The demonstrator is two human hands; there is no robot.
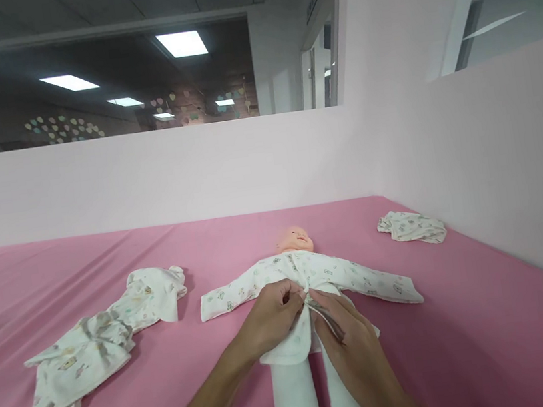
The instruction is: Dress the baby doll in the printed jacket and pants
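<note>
The baby doll (295, 238) lies on its back just past both hands. The left hand (271, 319) and right hand (352, 340) meet at its tummy, pinching its white printed shirt (352, 274) shut.

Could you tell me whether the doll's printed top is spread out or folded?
Spread: the top lies flat on the doll, sleeves out sideways.

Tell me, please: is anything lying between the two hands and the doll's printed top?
Nothing visible does. The left hand and the right hand both already pinch the front of the printed top on the doll. The loose garment and the small cloth lie off to the sides.
</note>
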